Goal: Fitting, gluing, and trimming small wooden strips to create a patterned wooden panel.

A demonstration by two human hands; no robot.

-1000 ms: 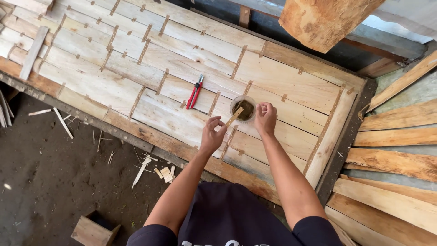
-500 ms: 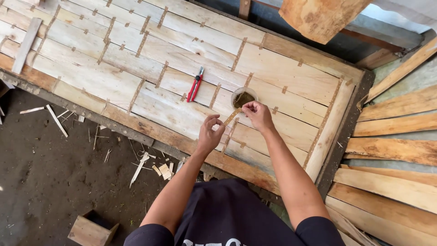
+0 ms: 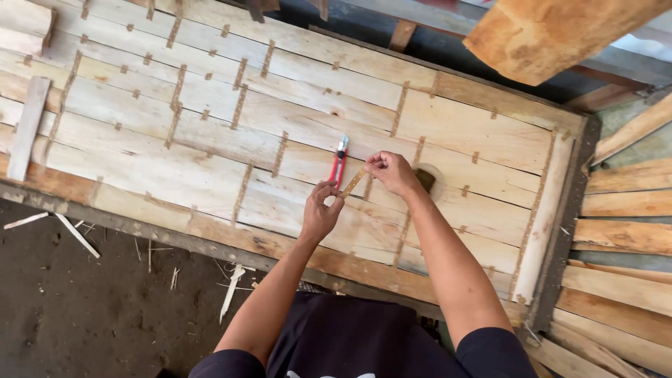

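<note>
Head view: left hand [image 3: 320, 213] and right hand [image 3: 390, 171] each pinched an end of a tape strip [image 3: 353, 183], stretched just beside the red cutter [image 3: 340, 161]. Likely taping step; pressing the strip down over a seam would call for alignment.

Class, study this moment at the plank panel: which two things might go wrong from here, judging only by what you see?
1. The thin strip is pinched only at its ends between the left hand and right hand; it might tear or slip.
2. The red utility knife lies on the plank panel right beside both hands; a careless reach might meet its blade end.
</note>
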